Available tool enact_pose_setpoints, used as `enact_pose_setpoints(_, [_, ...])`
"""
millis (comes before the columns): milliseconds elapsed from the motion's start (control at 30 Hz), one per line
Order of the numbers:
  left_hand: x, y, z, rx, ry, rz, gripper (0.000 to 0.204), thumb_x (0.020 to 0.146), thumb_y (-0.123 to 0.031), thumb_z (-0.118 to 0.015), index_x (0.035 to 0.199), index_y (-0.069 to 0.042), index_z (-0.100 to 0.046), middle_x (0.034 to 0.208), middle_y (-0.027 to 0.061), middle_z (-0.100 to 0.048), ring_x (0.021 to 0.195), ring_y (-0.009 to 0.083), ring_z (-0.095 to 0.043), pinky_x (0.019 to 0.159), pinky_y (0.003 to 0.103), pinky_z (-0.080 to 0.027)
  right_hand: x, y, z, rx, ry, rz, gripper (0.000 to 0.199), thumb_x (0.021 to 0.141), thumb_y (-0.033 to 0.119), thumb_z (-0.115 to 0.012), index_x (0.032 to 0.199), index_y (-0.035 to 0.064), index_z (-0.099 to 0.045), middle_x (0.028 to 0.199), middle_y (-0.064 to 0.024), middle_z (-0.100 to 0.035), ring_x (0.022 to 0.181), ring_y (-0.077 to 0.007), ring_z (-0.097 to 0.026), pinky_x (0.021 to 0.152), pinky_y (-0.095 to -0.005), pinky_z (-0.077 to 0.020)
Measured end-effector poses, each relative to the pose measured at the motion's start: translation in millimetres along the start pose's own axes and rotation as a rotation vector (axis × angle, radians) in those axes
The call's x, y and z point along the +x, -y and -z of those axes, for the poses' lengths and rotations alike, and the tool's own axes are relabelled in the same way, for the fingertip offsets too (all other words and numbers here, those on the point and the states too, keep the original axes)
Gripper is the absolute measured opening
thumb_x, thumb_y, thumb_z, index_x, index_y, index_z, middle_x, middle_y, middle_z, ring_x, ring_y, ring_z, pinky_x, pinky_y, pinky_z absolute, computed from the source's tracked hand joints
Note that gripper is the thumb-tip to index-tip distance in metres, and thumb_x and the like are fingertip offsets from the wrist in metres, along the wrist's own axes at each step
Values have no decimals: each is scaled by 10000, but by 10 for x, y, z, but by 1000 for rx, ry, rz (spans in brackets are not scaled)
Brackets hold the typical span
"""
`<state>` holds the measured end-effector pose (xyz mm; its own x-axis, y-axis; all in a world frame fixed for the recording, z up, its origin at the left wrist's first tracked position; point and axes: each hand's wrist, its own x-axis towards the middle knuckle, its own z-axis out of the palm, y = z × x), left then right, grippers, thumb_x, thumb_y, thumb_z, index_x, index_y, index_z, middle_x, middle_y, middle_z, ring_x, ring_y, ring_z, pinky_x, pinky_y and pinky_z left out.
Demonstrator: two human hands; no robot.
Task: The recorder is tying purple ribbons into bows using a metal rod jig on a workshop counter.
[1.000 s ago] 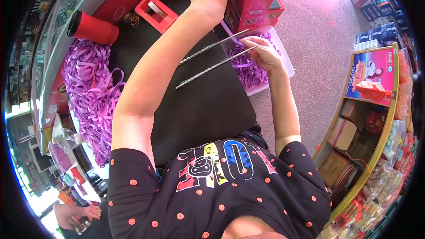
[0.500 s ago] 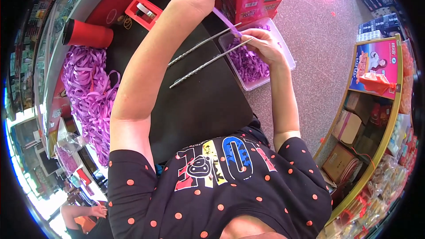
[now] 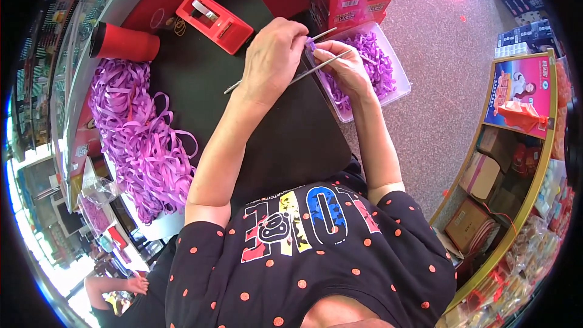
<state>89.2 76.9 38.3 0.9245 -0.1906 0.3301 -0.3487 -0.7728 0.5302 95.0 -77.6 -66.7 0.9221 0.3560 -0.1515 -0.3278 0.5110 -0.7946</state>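
- Since the earlier frame, the left hand (image 3: 273, 58) has come down from beyond the white tub (image 3: 399, 84) to just left of it, meeting the right hand (image 3: 349, 71).
- Left hand: fingers drawn together, pinching a purple strip (image 3: 310, 44) at the tub's left edge.
- Right hand: thumb and finger narrowed on the same strip, over the tub's left part; it is the hand nearer the tub.
- The strip lies between the two sets of fingertips, beside the lower metal rod (image 3: 313, 71). That rod and the upper rod (image 3: 327, 33) slant up and rightward, their tips reaching over the tub's left side. Whether the right hand grips the lower rod, I cannot tell.
- The strip looks flat, ribbon-like and bunched; its long axis is hidden.
- Purple curls (image 3: 376, 64) fill the tub; a looser heap of ribbon (image 3: 146, 146) sits well left of it, beside the black counter (image 3: 291, 140).
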Motion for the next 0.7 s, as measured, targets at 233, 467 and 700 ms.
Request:
enact_pose_setpoints(233, [-14,96,-97,58,65,34,149,782,-161,-674,857,-35,-695,911,94,-633,937,280,-546,850,363,-433,-21,7,-20,-56,-28,8,237,828,179,-699,973,0,-645,769,-3,-627,675,-47,-559,592,-174,-420])
enact_pose_setpoints(467, [9,170,-89,-44,147,110,183,827,-190,-640,910,-38,-698,1022,82,-611,1035,269,-486,888,349,-412,25,94,7,-112,14,6,277,924,231,-557,1086,12,-606,851,-68,-655,780,-126,-629,707,-233,-485])
enact_pose_setpoints(700, [-15,230,-153,-98,78,104,166,816,-205,-631,857,-73,-723,1024,70,-604,1033,290,-480,881,395,-404,143,181,46,-345,255,36,312,929,204,-539,1124,-37,-571,887,-86,-657,832,-135,-629,760,-254,-500])
